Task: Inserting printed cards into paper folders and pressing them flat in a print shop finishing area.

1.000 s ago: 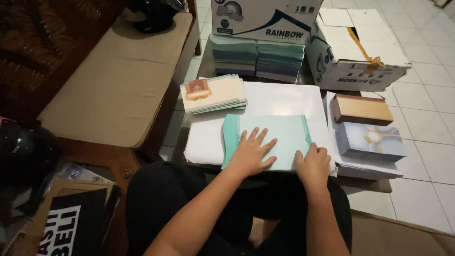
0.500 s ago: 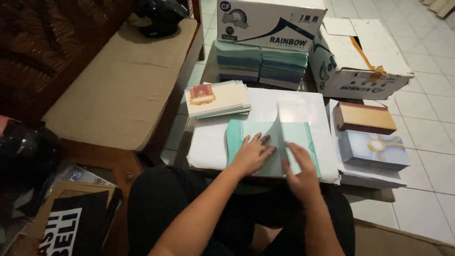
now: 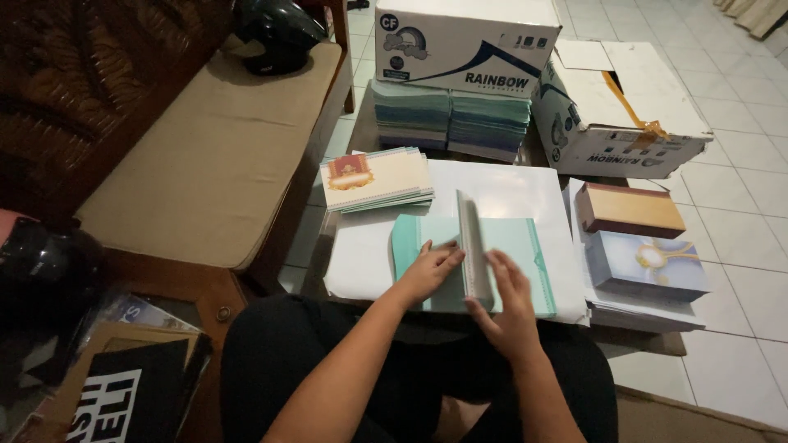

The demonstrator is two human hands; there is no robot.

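A light green paper sheet (image 3: 410, 239) lies on a large white sheet (image 3: 507, 191) on the low table in front of me. Its middle part (image 3: 474, 246) stands up in a fold. My left hand (image 3: 428, 271) lies flat on the left half of the green sheet, fingers at the base of the fold. My right hand (image 3: 509, 299) presses against the right side of the raised flap, holding it upright.
A stack of cream cards with a red emblem (image 3: 375, 179) lies at the table's back left. Green paper stacks (image 3: 450, 120) and two cartons (image 3: 464, 39) (image 3: 617, 115) stand behind. A brown box (image 3: 630, 210) and bluish printed sheets (image 3: 644, 264) lie right. A cushioned bench (image 3: 209, 156) with a black helmet (image 3: 279, 33) stands left.
The green sheet lay flat under both hands; now its right part has been lifted and turned leftward into an upright fold. My right hand moved left with it.
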